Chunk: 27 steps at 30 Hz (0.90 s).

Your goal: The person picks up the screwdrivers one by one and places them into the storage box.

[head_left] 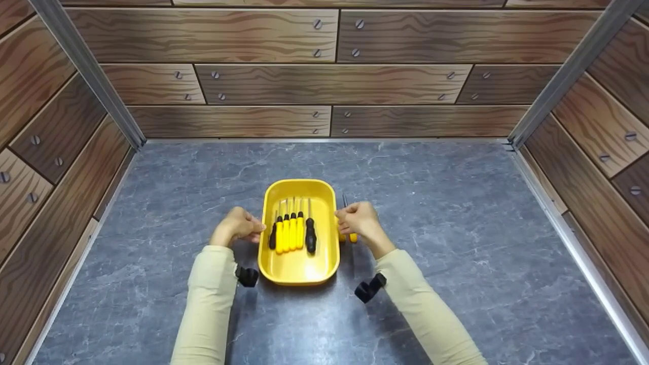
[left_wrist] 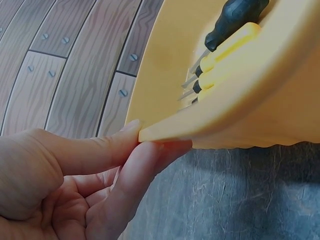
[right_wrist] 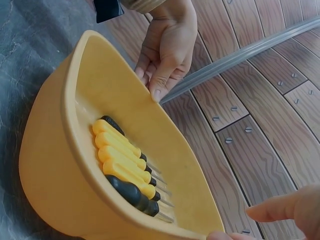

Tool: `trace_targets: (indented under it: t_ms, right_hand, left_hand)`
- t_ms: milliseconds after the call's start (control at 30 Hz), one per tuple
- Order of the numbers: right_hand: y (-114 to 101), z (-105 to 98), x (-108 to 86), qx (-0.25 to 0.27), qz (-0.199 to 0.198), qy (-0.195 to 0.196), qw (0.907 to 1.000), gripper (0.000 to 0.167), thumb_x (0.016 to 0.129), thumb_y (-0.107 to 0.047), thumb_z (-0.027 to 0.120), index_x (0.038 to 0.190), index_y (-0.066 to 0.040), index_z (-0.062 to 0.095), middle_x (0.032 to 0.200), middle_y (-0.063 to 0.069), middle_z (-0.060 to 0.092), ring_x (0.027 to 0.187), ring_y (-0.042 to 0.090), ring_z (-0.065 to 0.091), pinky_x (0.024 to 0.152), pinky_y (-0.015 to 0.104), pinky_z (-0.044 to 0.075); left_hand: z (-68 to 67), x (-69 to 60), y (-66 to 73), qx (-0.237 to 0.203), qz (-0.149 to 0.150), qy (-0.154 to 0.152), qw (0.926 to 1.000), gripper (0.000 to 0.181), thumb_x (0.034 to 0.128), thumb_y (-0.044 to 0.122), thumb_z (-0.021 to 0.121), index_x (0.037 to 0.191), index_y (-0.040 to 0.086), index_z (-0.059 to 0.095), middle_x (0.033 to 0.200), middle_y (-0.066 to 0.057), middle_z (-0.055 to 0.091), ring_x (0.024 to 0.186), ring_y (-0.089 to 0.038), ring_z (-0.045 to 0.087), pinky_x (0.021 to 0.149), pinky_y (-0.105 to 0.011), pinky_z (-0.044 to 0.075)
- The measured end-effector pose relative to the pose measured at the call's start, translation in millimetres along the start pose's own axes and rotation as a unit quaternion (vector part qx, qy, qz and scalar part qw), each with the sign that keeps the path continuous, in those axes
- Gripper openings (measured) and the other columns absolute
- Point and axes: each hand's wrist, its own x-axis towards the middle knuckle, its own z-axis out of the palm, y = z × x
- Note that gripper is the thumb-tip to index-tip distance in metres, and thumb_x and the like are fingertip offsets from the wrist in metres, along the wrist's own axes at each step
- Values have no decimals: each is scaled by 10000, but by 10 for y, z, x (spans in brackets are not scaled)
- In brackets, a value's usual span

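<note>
A deep yellow tray (head_left: 299,271) stands in front of the person. Inside lie several yellow-handled screwdrivers (head_left: 289,234), with a black-handled screwdriver (head_left: 311,236) to their right and another black handle (head_left: 273,236) at their left. The left hand (head_left: 238,223) pinches the tray's left rim, thumb on top and fingers below, clearest in the left wrist view. At the right rim the right hand (head_left: 360,220) holds the edge with its fingertips; the right wrist view catches only part of its fingers (right_wrist: 272,207). Beside the tray, partly hidden under the right hand, are yellow handles (head_left: 353,237) and a thin shaft (head_left: 345,201).
The grey marbled tabletop (head_left: 431,203) stretches around the tray. Wood-patterned panels (head_left: 263,83) wall it at the back and both sides, with metal strips (head_left: 573,223) along the edges. A black wrist mount (head_left: 370,288) sits at each sleeve.
</note>
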Motion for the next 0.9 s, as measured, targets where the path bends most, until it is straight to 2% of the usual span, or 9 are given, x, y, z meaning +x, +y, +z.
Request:
trace_targets:
  t_ms: [133, 433, 633, 900]
  right_hand:
    - [24, -34, 19, -61, 63, 47, 10000, 219, 902, -74, 629, 995, 122, 659, 680, 76, 633, 526, 120, 631, 563, 253, 633]
    - [76, -64, 63, -166, 208, 119, 9996, 218, 900, -87, 629, 1003, 100, 669, 824, 202, 722, 578, 164, 678, 622, 306, 651]
    - [105, -88, 98, -254, 291, 136, 9992, 221, 899, -99, 631, 1014, 88, 660, 937, 273, 718, 577, 156, 677, 654, 320, 654]
    - [168, -115, 135, -344, 353, 258, 9984, 217, 891, -114, 657, 985, 81, 668, 848, 222, 736, 509, 95, 624, 594, 282, 644]
  left_hand:
    - [-3, 2, 5, 8, -49, 12, 10000, 230, 896, -6, 633, 1062, -166, 634, 626, -12, 603, 493, -46, 601, 557, -182, 612]
    - [9, 4, 6, -13, -67, 11, 10000, 230, 900, -7, 628, 1066, -167, 632, 638, -20, 605, 499, -53, 603, 577, -198, 623]
    - [7, -2, 11, -37, -81, 21, 10000, 221, 902, -11, 625, 1061, -164, 635, 638, -23, 602, 506, -60, 605, 560, -190, 616]
    - [5, 4, 7, -31, -78, 1, 10000, 223, 905, -10, 621, 1066, -164, 633, 638, -17, 600, 505, -52, 600, 571, -194, 620]
